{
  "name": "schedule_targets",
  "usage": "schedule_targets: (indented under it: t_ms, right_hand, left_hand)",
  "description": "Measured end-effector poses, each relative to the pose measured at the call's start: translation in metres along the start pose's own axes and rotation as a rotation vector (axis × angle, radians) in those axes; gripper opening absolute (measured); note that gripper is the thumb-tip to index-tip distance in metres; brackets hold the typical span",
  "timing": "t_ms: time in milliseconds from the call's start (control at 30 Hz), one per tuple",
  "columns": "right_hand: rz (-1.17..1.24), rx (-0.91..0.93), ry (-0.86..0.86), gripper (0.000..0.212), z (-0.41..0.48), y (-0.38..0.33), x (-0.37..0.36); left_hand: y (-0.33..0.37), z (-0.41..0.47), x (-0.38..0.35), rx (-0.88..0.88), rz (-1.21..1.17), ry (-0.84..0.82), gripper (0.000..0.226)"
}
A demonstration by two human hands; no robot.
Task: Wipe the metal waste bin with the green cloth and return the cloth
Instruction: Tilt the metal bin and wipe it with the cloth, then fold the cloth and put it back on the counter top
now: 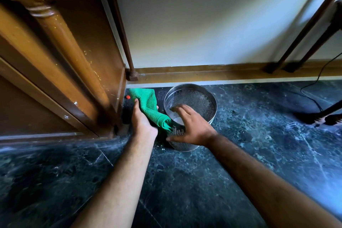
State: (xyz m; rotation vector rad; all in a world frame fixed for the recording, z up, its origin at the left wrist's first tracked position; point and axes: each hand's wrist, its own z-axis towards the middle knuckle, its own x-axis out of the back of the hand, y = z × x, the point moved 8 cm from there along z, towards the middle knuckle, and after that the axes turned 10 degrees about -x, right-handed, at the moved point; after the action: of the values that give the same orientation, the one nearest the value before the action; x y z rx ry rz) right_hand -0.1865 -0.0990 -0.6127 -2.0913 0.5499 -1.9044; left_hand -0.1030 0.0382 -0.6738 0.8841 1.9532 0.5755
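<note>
At far left we see a brown wooden cabinet [61,57] standing on the dark marble floor [203,181], and just beside its base our left hand [142,118] has its fingers [136,103] clenched on the green cloth [149,106], whose lower end hangs against the bin's near left side. Further right, the perforated metal waste bin [196,102] stands upright on the floor near the wall's wooden skirting, and our right hand [192,126] lies spread over its near rim, fingers loose and grasping nothing.

left hand [143,116] clenched, right hand [190,126] spread open, both arms outstretched.
</note>
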Motion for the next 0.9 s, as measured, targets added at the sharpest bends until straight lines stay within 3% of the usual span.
schedule_targets:
  t_ms: [33, 100, 233, 333, 400, 500, 633, 700, 800, 900]
  right_hand:
    - [0.022, 0.080, 0.053, 0.111, -0.006, -0.010, 0.011]
    - [0.095, 0.122, 0.114, 0.110, -0.017, -0.023, 0.031]
    - [0.258, 0.081, 0.223, 0.053, -0.032, -0.042, 0.071]
    - [0.449, -0.110, 0.198, 0.023, -0.045, -0.050, 0.113]
    - [0.560, -0.214, 0.147, 0.008, -0.051, -0.052, 0.135]
    - [0.746, -0.334, 0.065, 0.017, -0.065, -0.063, 0.176]
    - [0.965, -0.455, 0.058, 0.034, -0.085, -0.081, 0.237]
    - [1.024, -0.488, 0.050, 0.036, -0.092, -0.087, 0.259]
    - [1.036, -0.544, 0.057, 0.037, -0.104, -0.101, 0.294]
    - [1.009, -0.569, 0.102, 0.033, -0.116, -0.114, 0.333]
  left_hand:
    - [0.001, -0.003, -0.005, -0.002, -0.012, 0.009, 0.052]
    - [0.005, -0.018, -0.021, 0.013, -0.045, 0.007, 0.048]
    - [0.016, -0.064, -0.051, 0.049, -0.014, -0.030, 0.047]
    - [0.042, -0.098, -0.064, 0.067, -0.013, -0.059, 0.043]
    - [0.058, -0.110, -0.064, 0.082, -0.060, -0.090, 0.053]
    - [0.093, -0.145, -0.071, 0.111, -0.062, -0.070, 0.059]
    - [0.152, -0.190, -0.075, 0.103, 0.040, 0.032, 0.035]
    - [0.178, -0.202, -0.076, 0.080, 0.122, 0.002, 0.040]
    - [0.220, -0.232, -0.095, 0.061, 0.252, -0.118, 0.014]
    - [0.258, -0.260, -0.118, 0.048, 0.356, -0.230, 0.021]
